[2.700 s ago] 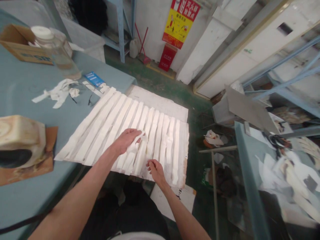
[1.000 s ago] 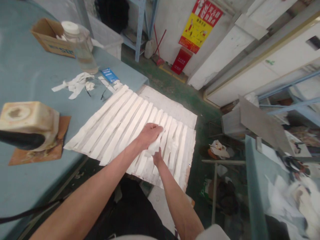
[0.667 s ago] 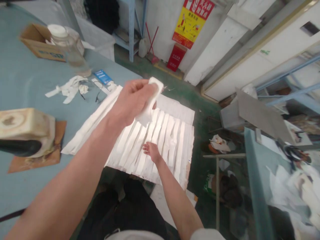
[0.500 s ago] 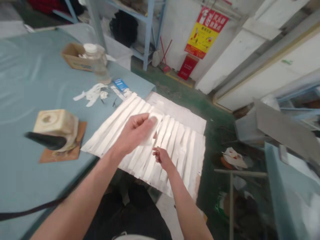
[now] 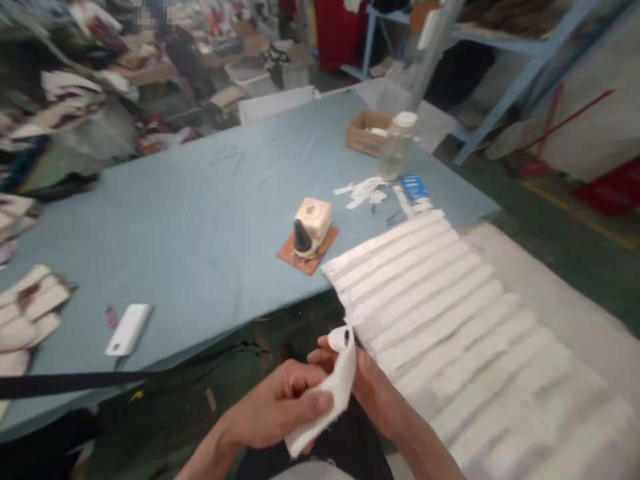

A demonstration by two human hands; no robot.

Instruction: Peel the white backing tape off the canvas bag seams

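In front of my lap, my left hand (image 5: 280, 403) is closed on a white cloth piece (image 5: 336, 393), thumb on top. My right hand (image 5: 375, 393) grips the far end of the same piece, fingers partly hidden behind it. That end curls over and shows a small dark spot. To the right, white strips (image 5: 425, 293) lie side by side in rows on a sheet that reaches past the table's edge. Beyond my hands, a cream block-shaped container (image 5: 316, 217) with a black cone sits on a brown board (image 5: 310, 263).
On the blue-green table (image 5: 210, 220) stand a cardboard box (image 5: 357, 137) and a clear jar (image 5: 395, 150), near white scraps (image 5: 365, 192) and a blue packet (image 5: 414, 187). At left lie a white flat device (image 5: 129, 330) and stacked cloth pieces (image 5: 30, 313). A dark strap (image 5: 75, 385) crosses the near edge.
My view has swung left, so the table fills more of it. My hands have come from over the strips to before my lap, and my right hand now grips the cloth piece too.
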